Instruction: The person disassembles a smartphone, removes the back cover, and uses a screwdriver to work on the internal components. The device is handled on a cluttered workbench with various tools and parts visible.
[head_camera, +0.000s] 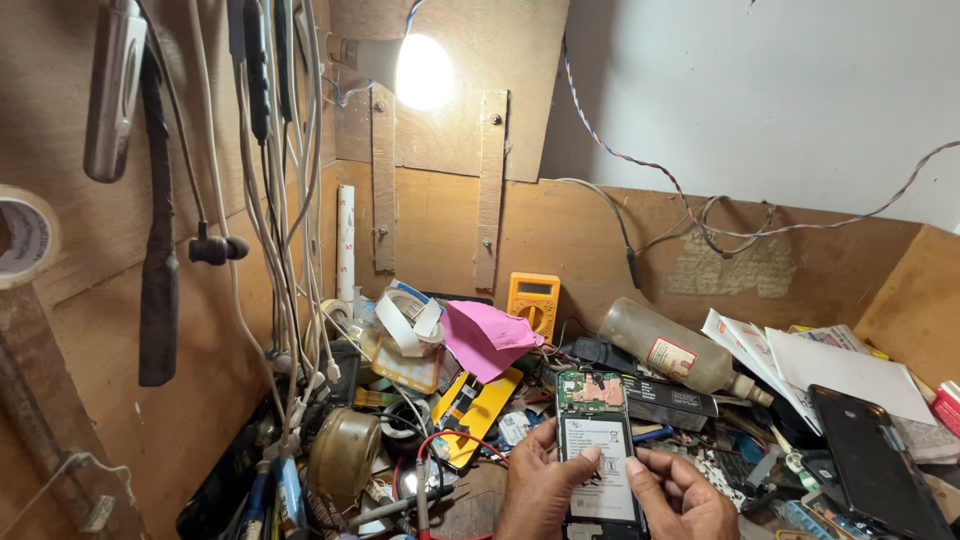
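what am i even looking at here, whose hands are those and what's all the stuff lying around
This is one picture from a camera worn on a person's head, looking down at a cluttered wooden workbench. The left hand and right hand are that person's own. Together they hold an opened phone with its back off, so the battery and green circuit board show. Around it lie a yellow multimeter, a pink cloth, a bottle on its side, papers and another dark phone. Cables hang on the left, under a lit bulb.

Head camera looks down and forward (close) over the cluttered workbench (500, 500).
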